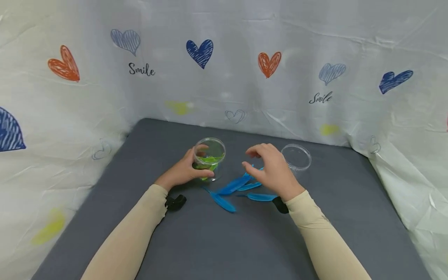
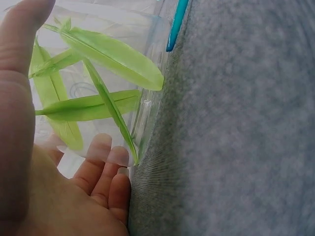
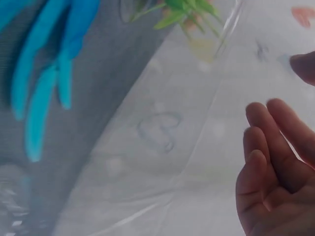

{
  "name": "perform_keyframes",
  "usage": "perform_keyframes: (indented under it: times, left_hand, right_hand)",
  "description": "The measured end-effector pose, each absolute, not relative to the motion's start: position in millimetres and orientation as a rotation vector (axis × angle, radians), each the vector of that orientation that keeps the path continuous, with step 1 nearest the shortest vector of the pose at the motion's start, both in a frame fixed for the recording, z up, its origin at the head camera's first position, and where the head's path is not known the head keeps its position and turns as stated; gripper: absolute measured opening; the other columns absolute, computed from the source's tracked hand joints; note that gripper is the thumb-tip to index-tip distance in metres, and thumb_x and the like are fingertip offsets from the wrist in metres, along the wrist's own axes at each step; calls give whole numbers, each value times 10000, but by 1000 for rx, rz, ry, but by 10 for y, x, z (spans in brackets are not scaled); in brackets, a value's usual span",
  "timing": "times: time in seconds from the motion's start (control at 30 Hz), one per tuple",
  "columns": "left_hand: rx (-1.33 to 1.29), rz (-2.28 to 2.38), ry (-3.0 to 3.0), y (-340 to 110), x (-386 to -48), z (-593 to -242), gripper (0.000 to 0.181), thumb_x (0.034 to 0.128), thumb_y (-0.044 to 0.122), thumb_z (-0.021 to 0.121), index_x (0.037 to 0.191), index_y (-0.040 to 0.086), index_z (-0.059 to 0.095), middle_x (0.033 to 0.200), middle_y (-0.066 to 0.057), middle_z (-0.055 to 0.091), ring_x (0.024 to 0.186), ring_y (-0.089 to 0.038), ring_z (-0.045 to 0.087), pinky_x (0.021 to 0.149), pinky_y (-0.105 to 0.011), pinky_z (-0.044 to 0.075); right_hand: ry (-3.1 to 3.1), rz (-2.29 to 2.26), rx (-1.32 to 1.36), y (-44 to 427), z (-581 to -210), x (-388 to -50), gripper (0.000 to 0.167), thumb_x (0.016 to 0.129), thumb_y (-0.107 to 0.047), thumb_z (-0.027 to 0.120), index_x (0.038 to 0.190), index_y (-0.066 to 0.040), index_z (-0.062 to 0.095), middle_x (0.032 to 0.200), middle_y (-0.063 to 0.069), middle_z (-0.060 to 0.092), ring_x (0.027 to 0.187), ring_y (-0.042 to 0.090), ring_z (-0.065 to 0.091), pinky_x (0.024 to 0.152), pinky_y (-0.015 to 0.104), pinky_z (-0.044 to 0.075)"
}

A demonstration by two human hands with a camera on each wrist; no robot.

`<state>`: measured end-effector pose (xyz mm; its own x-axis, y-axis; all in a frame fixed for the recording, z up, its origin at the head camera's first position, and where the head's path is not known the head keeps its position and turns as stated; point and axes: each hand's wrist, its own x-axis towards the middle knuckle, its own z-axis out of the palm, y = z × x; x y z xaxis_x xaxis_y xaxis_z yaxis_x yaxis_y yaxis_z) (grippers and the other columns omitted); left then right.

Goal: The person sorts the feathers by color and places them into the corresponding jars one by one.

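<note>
My left hand [image 1: 180,169] grips a clear plastic jar [image 1: 210,139], thumb on the near side and fingers round the far side. Several green feathers [image 2: 115,61] lie crisscrossed inside it, as the left wrist view shows. The jar has no lid on and stands on or just over the cloth; the head view does not settle which. My right hand [image 1: 271,169] hovers to the jar's right, thumb and fingers apart, holding nothing. Several blue feathers [image 1: 232,186] lie on the cloth between the hands and partly beneath the right one.
A clear round lid [image 1: 296,146] lies on the grey cloth [image 1: 224,245] just beyond my right hand. Behind and at both sides hangs a white curtain [image 1: 227,89] printed with hearts and the word Smile.
</note>
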<state>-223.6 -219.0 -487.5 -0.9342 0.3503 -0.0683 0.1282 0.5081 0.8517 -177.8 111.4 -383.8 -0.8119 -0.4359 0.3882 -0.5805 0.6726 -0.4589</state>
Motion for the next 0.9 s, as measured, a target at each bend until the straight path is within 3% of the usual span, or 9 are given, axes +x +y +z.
perform_keyframes:
  times: [0.27, 0.53, 0.77, 0.9]
  left_hand:
    - [364, 1331, 2582, -2639, -2188, -4889, 1023, 901, 572, 854, 1685, 349, 236, 1643, -130, 368, 1466, -368, 449, 1146, -656, 413]
    - [305, 1256, 2649, -3121, -2052, -4798, 1040, 932, 545, 834, 1718, 312, 194, 1678, -161, 376, 1494, -417, 450, 1138, -667, 435]
    - [246, 1198, 2727, -3387, -1955, -4738, 1076, 942, 622, 783, 1738, 248, 164, 1688, -173, 371, 1329, -368, 557, 972, -511, 536]
    - [208, 1133, 2749, -3373, -1943, -4682, 1123, 950, 614, 779, 1748, 175, 121, 1705, -208, 349, 1375, -418, 540, 999, -569, 540]
  right_hand:
    - [-2458, 1148, 554, 1193, -4086, -1731, 443, 962, -321, 845, 1343, -152, 696, 1230, 54, 730, 1108, 223, 632, 953, 430, 556]
    - [-2221, 1463, 273, 1170, -4282, -1806, 793, 907, -354, 882, 1576, -172, 499, 1550, 29, 565, 1449, 235, 500, 1177, 477, 421]
    - [-2173, 1672, 243, 1124, -4485, -2027, 950, 911, -353, 871, 1681, -266, 321, 1693, -88, 430, 1594, 141, 371, 1291, 479, 319]
    - [-2191, 1746, 258, 1159, -4631, -2101, 981, 908, -299, 875, 1695, -270, 290, 1721, -38, 401, 1616, 168, 340, 1313, 529, 282]
